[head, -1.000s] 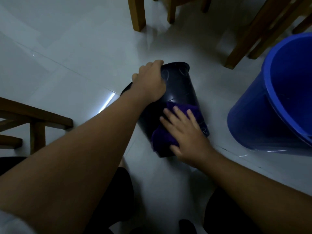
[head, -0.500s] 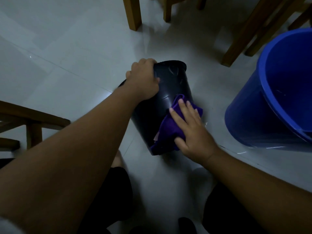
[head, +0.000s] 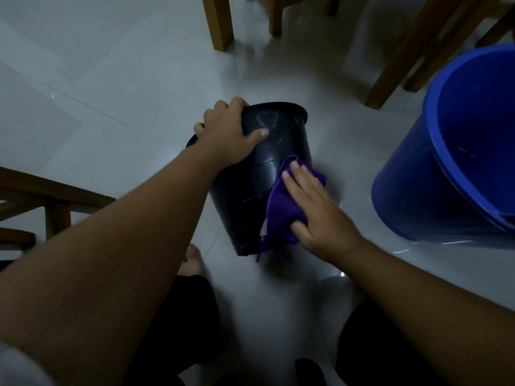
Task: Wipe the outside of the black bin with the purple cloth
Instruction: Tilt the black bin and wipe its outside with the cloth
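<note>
The black bin (head: 250,188) lies tipped on the pale tiled floor, its base end pointing away from me. My left hand (head: 231,135) grips that far end from the left, thumb across the top. The purple cloth (head: 278,213) is draped over the bin's right side near its near end. My right hand (head: 315,207) lies flat on the cloth with fingers spread, pressing it against the bin wall. The bin's underside is hidden.
A large blue bucket (head: 412,190) stands close on the right. Wooden chair legs (head: 220,23) rise beyond the bin, more wooden legs (head: 390,68) at the upper right. A low wooden frame (head: 53,201) sits on the left. My knees and a bare foot (head: 192,260) are below.
My right hand slid the cloth from the bin's top round onto its right side. My left hand shifted its grip a little on the far end.
</note>
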`<state>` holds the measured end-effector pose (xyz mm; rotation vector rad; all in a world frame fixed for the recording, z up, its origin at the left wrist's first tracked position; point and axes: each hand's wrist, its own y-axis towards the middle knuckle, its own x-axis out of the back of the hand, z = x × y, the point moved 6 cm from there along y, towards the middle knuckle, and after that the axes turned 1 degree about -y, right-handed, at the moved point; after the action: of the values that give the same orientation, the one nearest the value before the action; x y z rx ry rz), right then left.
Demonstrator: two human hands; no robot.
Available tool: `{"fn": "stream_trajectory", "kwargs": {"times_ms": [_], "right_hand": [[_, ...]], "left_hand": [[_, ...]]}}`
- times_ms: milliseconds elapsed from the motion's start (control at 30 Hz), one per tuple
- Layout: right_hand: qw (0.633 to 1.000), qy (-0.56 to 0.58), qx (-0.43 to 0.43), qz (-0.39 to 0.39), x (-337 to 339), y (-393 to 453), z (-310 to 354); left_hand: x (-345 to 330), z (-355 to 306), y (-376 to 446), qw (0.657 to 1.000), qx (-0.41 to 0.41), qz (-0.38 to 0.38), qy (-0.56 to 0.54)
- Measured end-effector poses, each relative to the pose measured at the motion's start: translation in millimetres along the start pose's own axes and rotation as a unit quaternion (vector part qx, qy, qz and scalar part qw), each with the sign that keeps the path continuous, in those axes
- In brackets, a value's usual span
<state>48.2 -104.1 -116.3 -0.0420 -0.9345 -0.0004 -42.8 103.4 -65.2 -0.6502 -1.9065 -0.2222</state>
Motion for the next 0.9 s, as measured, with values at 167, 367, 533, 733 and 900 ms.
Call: {"fn": "stream_trajectory", "kwargs": {"times_ms": [167, 367, 533, 733, 900], "right_hand": [[0.999, -0.037, 0.018, -0.006, -15.7, 3.1, 24.0], [0.989, -0.114, 0.098, -0.001, -7.8, 22.8, 25.3], [0.996, 0.025, -0.047, -0.066, 9.8, 34.6, 8.8], [0.980, -0.142, 0.135, 0.028, -30.2, 8.9, 48.2], [0.961, -0.190, 0.200, 0.024, -25.2, 7.0, 47.5]], "left_hand": [[4.0, -5.4, 2.4, 0.999, -0.026, 0.030, 0.012], [-0.3, -21.0, 1.0, 0.998, -0.048, 0.013, 0.046], [-3.6, -24.9, -1.6, 0.997, -0.072, 0.022, 0.030], [-9.6, -13.3, -9.6, 0.998, -0.040, -0.013, 0.036], [-10.1, -15.1, -7.8, 0.996, -0.065, -0.031, 0.046]]}}
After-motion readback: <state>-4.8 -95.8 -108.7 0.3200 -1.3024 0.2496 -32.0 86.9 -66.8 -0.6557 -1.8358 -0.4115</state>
